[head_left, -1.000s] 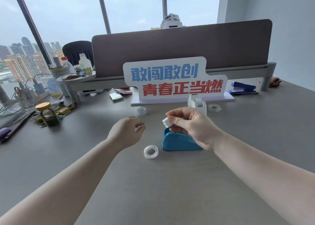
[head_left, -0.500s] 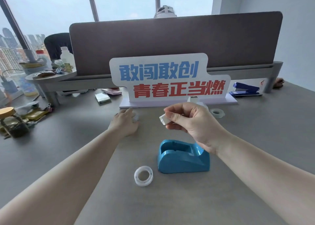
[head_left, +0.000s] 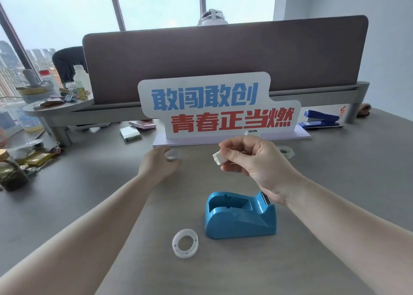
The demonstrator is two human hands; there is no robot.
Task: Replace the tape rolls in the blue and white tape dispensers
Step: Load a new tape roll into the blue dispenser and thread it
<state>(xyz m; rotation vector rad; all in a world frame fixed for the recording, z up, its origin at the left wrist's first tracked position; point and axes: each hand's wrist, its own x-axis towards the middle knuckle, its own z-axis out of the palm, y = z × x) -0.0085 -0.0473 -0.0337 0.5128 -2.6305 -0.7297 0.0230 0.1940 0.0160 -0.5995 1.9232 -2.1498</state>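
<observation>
The blue tape dispenser (head_left: 240, 217) stands on the grey desk with its roll well empty. A clear tape ring (head_left: 185, 243) lies flat just left of it. My right hand (head_left: 252, 163) hovers above the dispenser and pinches a small white spool core (head_left: 218, 160). My left hand (head_left: 157, 164) reaches forward and curls its fingers round a stack of tape rolls (head_left: 172, 155) on the desk. Only the top of the white dispenser (head_left: 252, 132) shows behind my right hand. Another tape roll (head_left: 285, 151) lies to its right.
A slogan sign (head_left: 214, 107) on a white base stands ahead, with a brown divider screen (head_left: 223, 60) behind. A blue stapler (head_left: 320, 119) sits at the right. Sticky notes (head_left: 130, 134), a jar (head_left: 11, 171), bottles and clutter fill the left side.
My left hand moved forward from near the blue dispenser to the stacked tape rolls and closed round them. My right hand lifted the white core up off the dispenser. The camera moved closer.
</observation>
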